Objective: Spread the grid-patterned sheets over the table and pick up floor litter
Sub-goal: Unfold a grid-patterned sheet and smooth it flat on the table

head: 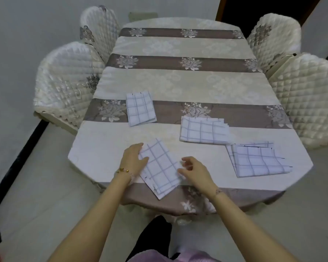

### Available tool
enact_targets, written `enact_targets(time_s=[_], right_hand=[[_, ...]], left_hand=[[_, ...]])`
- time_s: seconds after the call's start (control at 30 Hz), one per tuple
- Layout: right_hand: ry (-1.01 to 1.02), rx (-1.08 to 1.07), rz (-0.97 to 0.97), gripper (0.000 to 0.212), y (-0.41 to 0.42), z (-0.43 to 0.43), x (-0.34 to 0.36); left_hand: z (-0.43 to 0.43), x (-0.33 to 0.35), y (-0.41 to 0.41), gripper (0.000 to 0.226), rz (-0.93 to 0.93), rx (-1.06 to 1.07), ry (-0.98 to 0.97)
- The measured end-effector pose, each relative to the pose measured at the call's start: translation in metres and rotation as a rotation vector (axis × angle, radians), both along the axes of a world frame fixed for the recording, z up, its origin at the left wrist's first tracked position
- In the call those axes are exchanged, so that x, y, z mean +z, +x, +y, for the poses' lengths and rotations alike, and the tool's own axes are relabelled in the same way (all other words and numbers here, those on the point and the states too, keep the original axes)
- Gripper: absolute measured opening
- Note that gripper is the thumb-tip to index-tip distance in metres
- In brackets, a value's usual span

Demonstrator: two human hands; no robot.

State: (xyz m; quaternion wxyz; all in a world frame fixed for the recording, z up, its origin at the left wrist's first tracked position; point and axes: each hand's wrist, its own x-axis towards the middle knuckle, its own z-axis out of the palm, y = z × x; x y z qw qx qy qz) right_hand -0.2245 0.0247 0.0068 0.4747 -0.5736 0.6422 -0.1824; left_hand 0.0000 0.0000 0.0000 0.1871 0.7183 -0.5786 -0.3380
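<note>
Past the table [95, 148] edge, one folded sheet [160, 167]

Four folded white sheets with blue-grey grid lines lie flat on the table [178, 82]. Near sheet [159, 167]: askew, one corner overhanging the near edge. Left sheet [140, 109]: farther in, toward the left edge. Middle sheet [203, 130]: central, layers fanned. Right sheet [259, 160]: by the near-right corner, layers fanned.
</note>
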Motion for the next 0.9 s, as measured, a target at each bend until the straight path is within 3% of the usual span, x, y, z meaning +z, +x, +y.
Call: enact_targets(time_s=[0.13, 0.27, 0.43, 0.57, 0.67, 0.8, 0.9], right_hand=[[0.041, 0.049, 0.222, 0.031, 0.020, -0.014, -0.003], [0.051, 0.020, 0.265, 0.013, 0.022, -0.024, -0.008], [0.043, -0.106, 0.036, 0.008, 0.021, -0.035, -0.004], [0.053, -0.222, -0.188, 0.006, 0.010, -0.043, 0.001], [0.047, -0.285, -0.288, 0.005, 0.003, -0.050, 0.009], [0.034, -0.394, -0.415, 0.005, -0.008, -0.059, 0.022], [0.043, -0.483, -0.500, 0.006, -0.012, -0.060, 0.026]], left_hand=[[-0.030, 0.000, 0.008, 0.069, -0.252, -0.135, 0.049], [-0.044, -0.002, 0.011, 0.053, -0.312, -0.190, 0.059], [-0.053, -0.004, 0.017, 0.029, -0.222, -0.217, 0.116], [-0.057, -0.004, 0.020, 0.017, 0.019, -0.094, 0.095], [-0.059, 0.007, 0.019, 0.011, 0.339, 0.062, 0.119], [-0.056, 0.021, 0.012, 0.040, 0.694, 0.337, 0.145], [-0.047, 0.034, -0.007, 0.039, 1.107, 0.351, 0.318]])
